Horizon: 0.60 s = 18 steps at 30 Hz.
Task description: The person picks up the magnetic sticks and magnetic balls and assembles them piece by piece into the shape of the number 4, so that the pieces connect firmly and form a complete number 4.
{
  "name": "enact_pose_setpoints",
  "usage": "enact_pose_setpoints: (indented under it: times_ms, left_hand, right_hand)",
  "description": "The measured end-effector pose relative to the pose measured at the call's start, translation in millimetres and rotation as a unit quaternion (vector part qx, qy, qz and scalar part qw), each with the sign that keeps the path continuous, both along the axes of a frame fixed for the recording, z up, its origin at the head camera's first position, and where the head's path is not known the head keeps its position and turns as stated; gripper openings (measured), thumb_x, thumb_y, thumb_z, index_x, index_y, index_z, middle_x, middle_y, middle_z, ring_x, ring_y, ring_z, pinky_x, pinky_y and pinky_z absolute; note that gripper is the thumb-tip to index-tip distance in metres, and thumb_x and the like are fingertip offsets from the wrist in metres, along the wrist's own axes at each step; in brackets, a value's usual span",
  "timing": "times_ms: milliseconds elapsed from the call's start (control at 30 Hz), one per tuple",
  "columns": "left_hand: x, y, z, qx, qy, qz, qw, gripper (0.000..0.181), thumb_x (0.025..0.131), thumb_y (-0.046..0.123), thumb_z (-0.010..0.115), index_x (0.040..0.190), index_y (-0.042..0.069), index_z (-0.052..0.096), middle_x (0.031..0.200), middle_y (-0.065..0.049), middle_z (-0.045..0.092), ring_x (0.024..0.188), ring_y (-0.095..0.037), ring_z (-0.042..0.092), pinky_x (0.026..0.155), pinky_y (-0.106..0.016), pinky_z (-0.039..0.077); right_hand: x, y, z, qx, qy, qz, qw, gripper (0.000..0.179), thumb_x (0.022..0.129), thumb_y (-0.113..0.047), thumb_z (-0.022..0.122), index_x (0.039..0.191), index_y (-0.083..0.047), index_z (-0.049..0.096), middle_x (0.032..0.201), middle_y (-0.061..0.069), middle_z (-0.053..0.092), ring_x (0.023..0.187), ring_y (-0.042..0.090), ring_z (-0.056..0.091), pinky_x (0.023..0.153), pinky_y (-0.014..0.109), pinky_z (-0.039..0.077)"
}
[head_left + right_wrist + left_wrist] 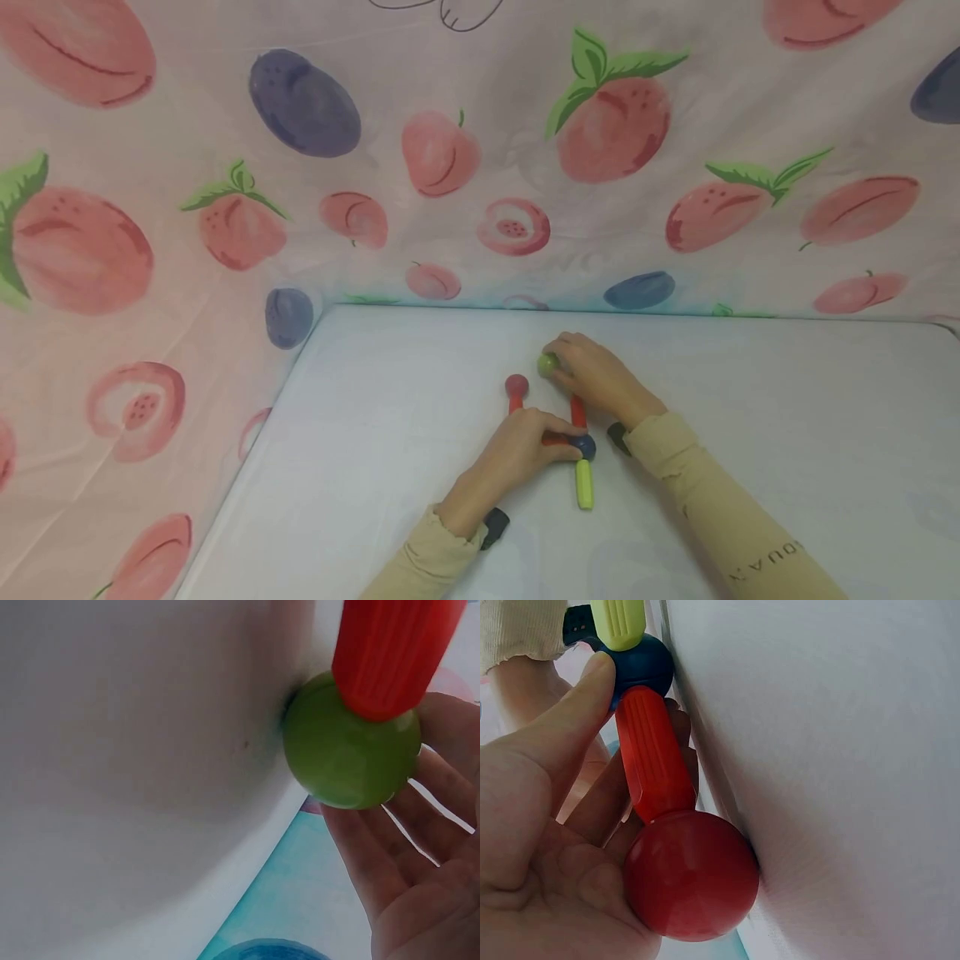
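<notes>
My left hand (pixel 517 450) pinches a dark blue ball (pixel 583 447) between thumb and fingers. A yellow-green ribbed rod (pixel 584 485) sticks out from the ball towards me. In the left wrist view, a red rod (pixel 656 754) runs from the blue ball to a red ball (pixel 694 877) by the palm. Further back, my right hand (pixel 596 375) holds a green ball (pixel 547 364) in its fingers. A red rod (pixel 397 656) meets that ball, and in the head view it stretches towards the blue one. Another red ball (pixel 517 386) on a red rod shows beyond my left hand, which hides the rod's near end.
The pieces lie on a white tabletop (pixel 787 417). A fruit-print cloth (pixel 525 150) rises behind the table and along its left side. Black bands with small dark units (pixel 495 527) sit at both wrists, below beige sleeves.
</notes>
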State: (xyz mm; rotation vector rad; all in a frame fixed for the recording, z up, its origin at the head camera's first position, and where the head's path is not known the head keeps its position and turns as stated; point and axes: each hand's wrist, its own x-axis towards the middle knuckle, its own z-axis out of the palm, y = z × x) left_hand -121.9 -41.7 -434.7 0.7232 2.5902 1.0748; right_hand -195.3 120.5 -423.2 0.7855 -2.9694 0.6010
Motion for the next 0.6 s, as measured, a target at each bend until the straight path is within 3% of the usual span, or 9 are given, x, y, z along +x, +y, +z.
enact_pose_setpoints:
  times_ms: [600]
  left_hand:
    - [1.3, 0.1, 1.4, -0.002, 0.001, 0.004, 1.0, 0.027, 0.082, 0.024, 0.081, 0.108, 0.019, 0.079, 0.1, 0.011, 0.076, 0.094, -0.001, 0.063, 0.084, -0.016, 0.05]
  right_hand:
    - [5.1, -1.8, -3.8, -0.023, -0.023, -0.016, 0.9993, 0.032, 0.091, -0.016, 0.073, 0.118, -0.001, 0.066, 0.105, 0.007, 0.065, 0.102, 0.022, 0.064, 0.096, 0.04, 0.053]
